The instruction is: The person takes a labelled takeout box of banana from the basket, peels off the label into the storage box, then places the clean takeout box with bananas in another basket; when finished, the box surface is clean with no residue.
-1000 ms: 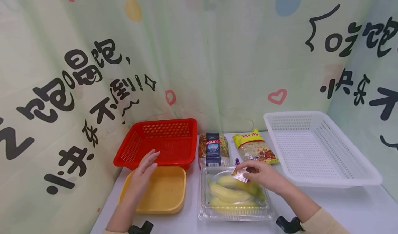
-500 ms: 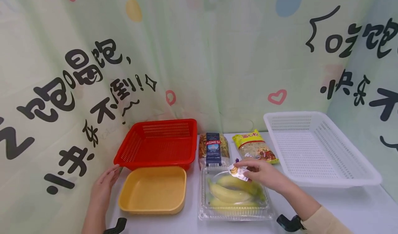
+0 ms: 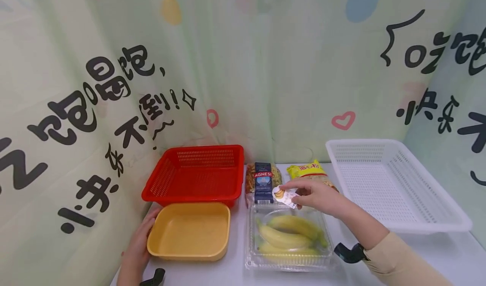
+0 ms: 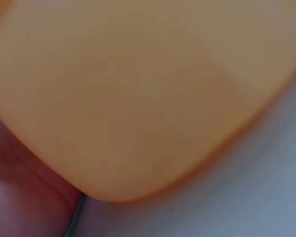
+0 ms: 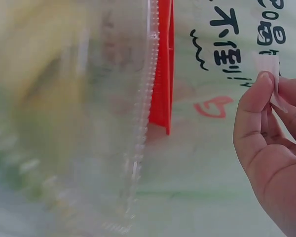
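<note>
Label (image 3: pixel 284 197) shifted left, long axis pointing upper-left

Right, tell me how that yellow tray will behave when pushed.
The yellow tray will probably slide rather than tip, being low and wide. It may move easily, since nothing lies in it. Its smooth walls suggest some stiffness.

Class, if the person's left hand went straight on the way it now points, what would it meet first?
Most likely the red basket, at its near left corner, just beyond the left hand; depth there is hard to judge.
</note>
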Motion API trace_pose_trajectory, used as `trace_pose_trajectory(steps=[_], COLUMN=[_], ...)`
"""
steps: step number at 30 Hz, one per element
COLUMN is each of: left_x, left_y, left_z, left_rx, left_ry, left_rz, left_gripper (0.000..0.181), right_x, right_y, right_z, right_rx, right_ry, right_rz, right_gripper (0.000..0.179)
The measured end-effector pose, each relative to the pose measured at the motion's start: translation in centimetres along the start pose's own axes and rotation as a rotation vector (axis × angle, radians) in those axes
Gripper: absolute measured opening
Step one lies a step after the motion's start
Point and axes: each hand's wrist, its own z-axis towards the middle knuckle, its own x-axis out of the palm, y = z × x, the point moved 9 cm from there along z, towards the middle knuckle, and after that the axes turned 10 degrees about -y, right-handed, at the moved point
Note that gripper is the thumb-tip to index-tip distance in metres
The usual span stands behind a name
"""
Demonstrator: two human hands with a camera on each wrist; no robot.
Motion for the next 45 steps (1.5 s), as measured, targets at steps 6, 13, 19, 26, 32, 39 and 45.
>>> trace_pose_trajectory(steps=[6, 13, 19, 26, 32, 39, 45], left_x=[0.2, 0.2, 0.1, 0.0, -0.1, -0.1, -0.2], left_y=[0.3, 0.3, 0.1, 0.6, 0.7, 0.7, 0.8], left_z=[0.0, -0.1, 0.1, 0.2, 0.3, 0.3, 0.4], left_rx=[0.082, 0.137, 0.137, 0.076, 0.072, 0.092, 0.079], left_ry=[0.046, 0.074, 0.018, -0.020, -0.029, 0.004, -0.011], left_rz=[0.014, 0.024, 0.054, 0.065, 0.064, 0.032, 0.029], left_gripper=[0.053, 0.051, 0.050, 0.047, 0.047, 0.048, 0.047], right_x=[2.0, 6.1, 9.8, 13.9, 17.1, 20.0, 21.3], right_y=[1.3, 3.1, 4.6, 4.7, 5.0, 5.9, 6.5], right_z=[2.7, 6.2, 8.4, 10.1, 11.5, 12.4, 12.8], right_rx=[0.019, -0.001, -0.021, 0.015, 0.012, 0.032, 0.093], right_ry=[0.073, 0.157, 0.206, 0.275, 0.296, 0.347, 0.383], right_rz=[-0.002, 0.021, 0.024, 0.013, -0.005, 0.010, 0.072], right_gripper=[0.035, 0.033, 0.031, 0.031, 0.030, 0.031, 0.029])
